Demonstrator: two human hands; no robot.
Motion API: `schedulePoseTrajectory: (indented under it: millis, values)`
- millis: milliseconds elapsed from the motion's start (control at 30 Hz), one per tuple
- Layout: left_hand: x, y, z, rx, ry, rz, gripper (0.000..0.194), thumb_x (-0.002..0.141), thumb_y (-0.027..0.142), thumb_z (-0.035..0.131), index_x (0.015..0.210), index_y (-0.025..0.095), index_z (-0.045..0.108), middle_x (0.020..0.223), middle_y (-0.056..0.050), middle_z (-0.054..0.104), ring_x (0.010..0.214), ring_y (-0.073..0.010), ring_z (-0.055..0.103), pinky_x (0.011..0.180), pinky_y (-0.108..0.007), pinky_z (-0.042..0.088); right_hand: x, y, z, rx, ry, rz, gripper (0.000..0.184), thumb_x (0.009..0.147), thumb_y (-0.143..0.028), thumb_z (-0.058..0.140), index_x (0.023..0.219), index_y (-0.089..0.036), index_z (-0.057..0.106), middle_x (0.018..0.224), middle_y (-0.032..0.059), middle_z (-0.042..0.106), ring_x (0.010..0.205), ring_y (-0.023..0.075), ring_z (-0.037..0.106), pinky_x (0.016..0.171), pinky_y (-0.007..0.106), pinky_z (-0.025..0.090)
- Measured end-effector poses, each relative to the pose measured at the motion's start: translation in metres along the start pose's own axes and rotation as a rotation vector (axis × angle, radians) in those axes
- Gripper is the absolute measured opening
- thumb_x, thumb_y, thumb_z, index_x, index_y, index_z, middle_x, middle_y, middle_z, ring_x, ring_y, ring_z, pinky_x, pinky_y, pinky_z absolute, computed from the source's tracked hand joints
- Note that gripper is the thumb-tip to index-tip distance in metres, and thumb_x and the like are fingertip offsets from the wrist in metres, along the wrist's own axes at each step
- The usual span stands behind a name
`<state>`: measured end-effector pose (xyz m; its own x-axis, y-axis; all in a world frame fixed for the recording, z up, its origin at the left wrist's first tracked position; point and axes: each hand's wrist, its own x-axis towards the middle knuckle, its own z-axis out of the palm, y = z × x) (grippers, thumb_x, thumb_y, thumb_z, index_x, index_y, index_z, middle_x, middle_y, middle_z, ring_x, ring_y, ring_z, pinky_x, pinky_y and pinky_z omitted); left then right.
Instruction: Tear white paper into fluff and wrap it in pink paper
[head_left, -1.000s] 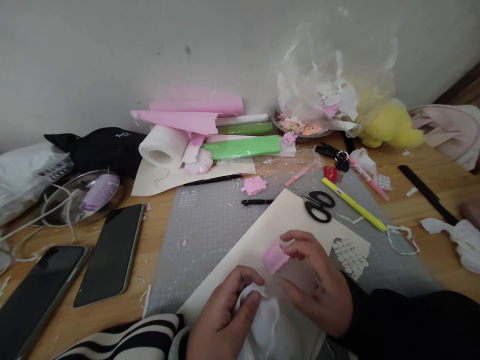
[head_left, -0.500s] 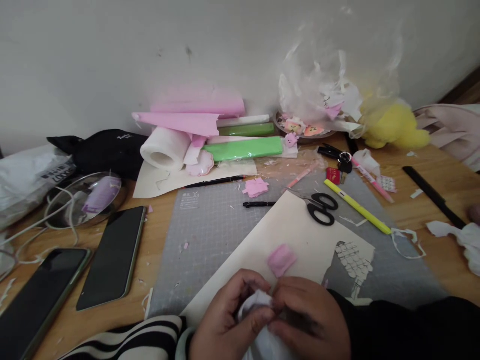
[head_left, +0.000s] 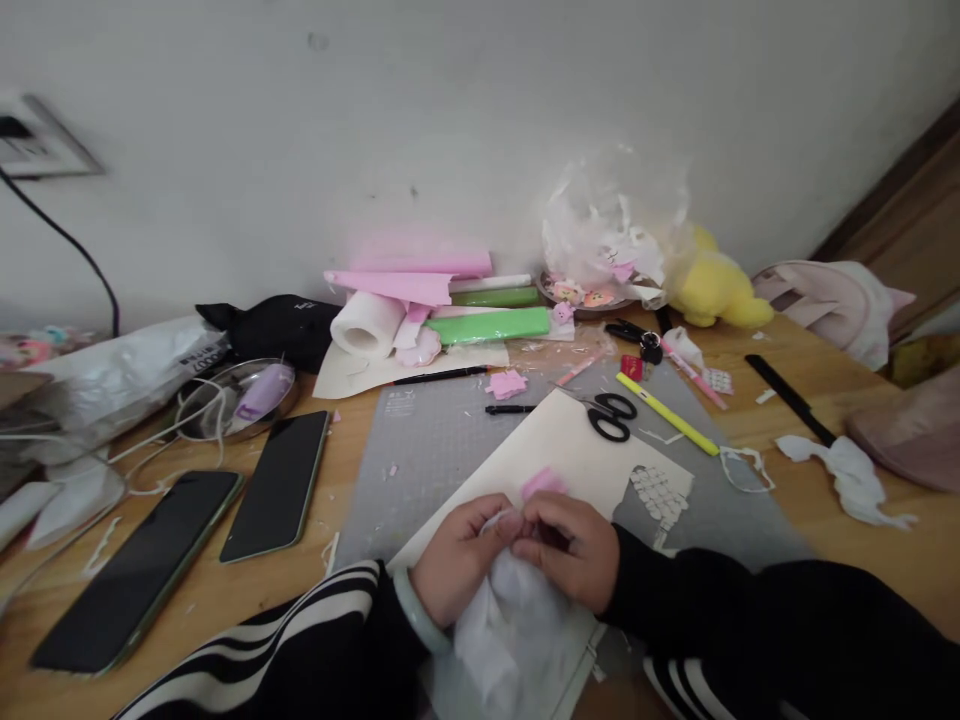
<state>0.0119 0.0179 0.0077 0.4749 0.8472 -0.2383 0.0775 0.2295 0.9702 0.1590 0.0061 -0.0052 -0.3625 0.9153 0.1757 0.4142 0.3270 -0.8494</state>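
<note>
Both my hands are close together over the near edge of the cream paper sheet (head_left: 480,470). My left hand (head_left: 465,555), with a pale bangle at the wrist, pinches the top of a thin, crumpled white sheet (head_left: 510,630). Against it, my right hand (head_left: 574,550) is closed with its fingertips on the same gathered top. The white sheet hangs loosely below them, blurred; whether it is tissue or plastic I cannot tell. Just beyond my fingers lies a small pink piece (head_left: 544,482), partly covered. Black-handled scissors (head_left: 611,415) rest on the cream paper.
A grey cutting mat (head_left: 405,450) lies underneath. Two phones (head_left: 277,485) and a metal bowl (head_left: 225,405) are at left. Paper rolls (head_left: 367,325) and a clear bag (head_left: 607,220) line the wall. A yellow highlighter (head_left: 667,415) and crumpled tissue (head_left: 847,475) are on the right.
The camera view has pulled back and up, so more of my arms and the hanging white sheet show. My hands keep their grip at the sheet's top, now nearer the pink piece in view.
</note>
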Motion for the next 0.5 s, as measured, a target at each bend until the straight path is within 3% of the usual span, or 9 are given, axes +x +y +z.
schedulePoseTrajectory:
  millis: [233,500]
  values:
    - [0.002,-0.014,0.007,0.079,0.248,0.129,0.025,0.069,0.033,0.049,0.053,0.017,0.038,0.052,0.006,0.034,0.053,-0.0094,0.032,0.050,-0.021,0.029,-0.005,-0.004,0.012,-0.165,0.106,-0.345,0.015,0.076,-0.019,0.039,0.062,-0.017,0.043,0.062,0.0021,0.044,0.061,0.0133,0.041,0.058,0.025,0.034]
    - [0.002,-0.013,0.014,0.113,0.444,0.154,0.021,0.063,0.031,0.051,0.049,0.017,0.046,0.041,0.006,0.040,0.042,-0.0090,0.035,0.044,-0.021,0.028,-0.025,-0.017,0.031,-0.270,0.204,-0.401,0.018,0.077,-0.018,0.034,0.060,-0.018,0.042,0.060,0.0036,0.046,0.060,0.0149,0.042,0.056,0.027,0.035]
